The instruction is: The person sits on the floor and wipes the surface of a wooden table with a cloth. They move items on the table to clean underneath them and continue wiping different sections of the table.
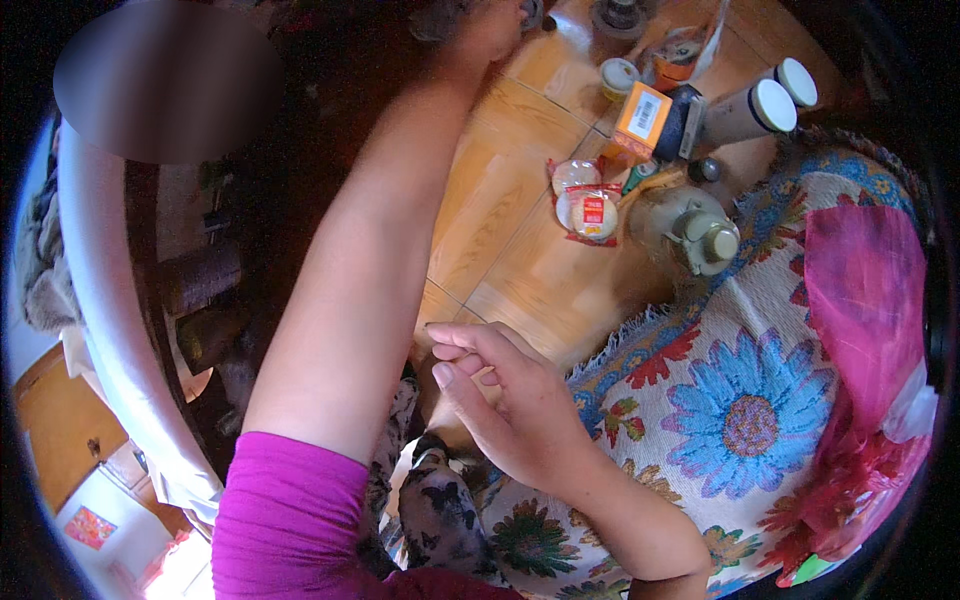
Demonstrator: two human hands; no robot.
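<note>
My left arm stretches across to the top edge of the head view, where my left hand (489, 34) is partly cut off. Its fingers sit beside dark grey shapes too blurred to name, and whether it grips one cannot be told. Lower down, my right hand (505, 400) hovers near my left forearm, fingers loosely bent and thumb parted from the index finger. Nothing shows in it. Beyond it on the wood-patterned tabletop (520, 265) lie two round crackers in clear and red wrappers (592, 213). A lidded glass jar (690, 230) stands to their right.
Farther back are an orange box (643, 118), a black box (681, 122), two white-lidded containers (772, 106) and a small white-topped jar (619, 77). A fringed floral cloth (740, 400) covers the right side, with a pink plastic bag (865, 300) on it.
</note>
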